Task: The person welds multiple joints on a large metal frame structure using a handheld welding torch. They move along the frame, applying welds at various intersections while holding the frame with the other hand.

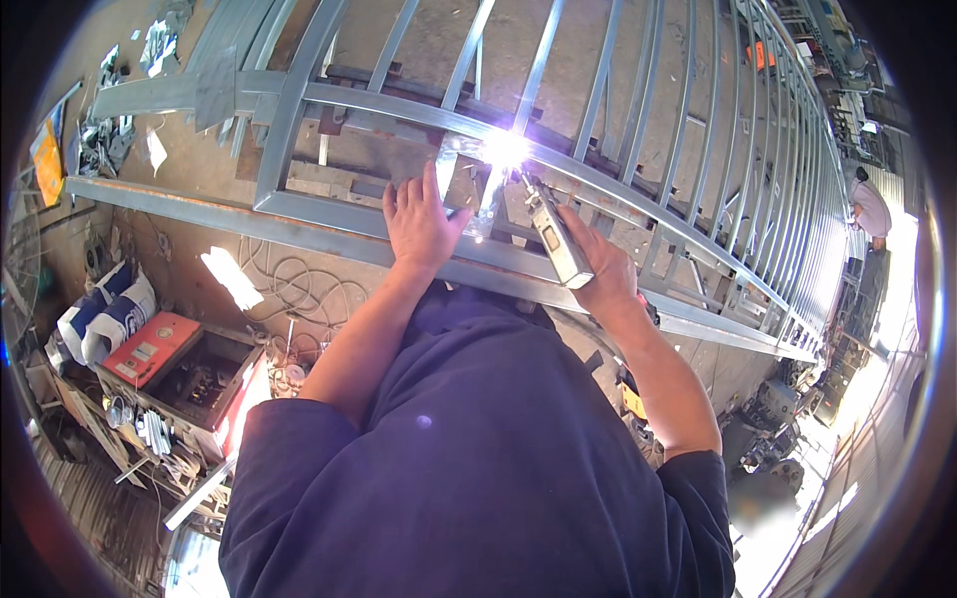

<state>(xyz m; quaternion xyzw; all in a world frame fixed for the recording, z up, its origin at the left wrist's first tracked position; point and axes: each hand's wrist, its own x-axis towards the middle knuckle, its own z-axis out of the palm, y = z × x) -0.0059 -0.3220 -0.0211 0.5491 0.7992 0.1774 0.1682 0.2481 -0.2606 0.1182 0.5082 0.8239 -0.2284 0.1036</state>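
Observation:
In my right hand (605, 261) is a grey, boxy welding gun (558, 239), fingers wrapped round its body. A glaring white-violet arc (506, 149) burns at its tip, on a rail of a galvanized steel frame (399, 107), and the glare hides the joint there. My left hand (421, 224) lies over the frame's near rails, fingers stretched out and thumb apart. Next to its fingertips stands a short upright bar (446, 164); a second short bar (491, 194) runs between the rails just below the arc.
Long parallel bars of the frame stretch away to the right. At lower left are a red-lidded metal box (152, 349), white-and-blue sacks (120, 311) and coiled cable (309, 289). Metal scraps lie at far left. A person (870, 209) is bent over at far right.

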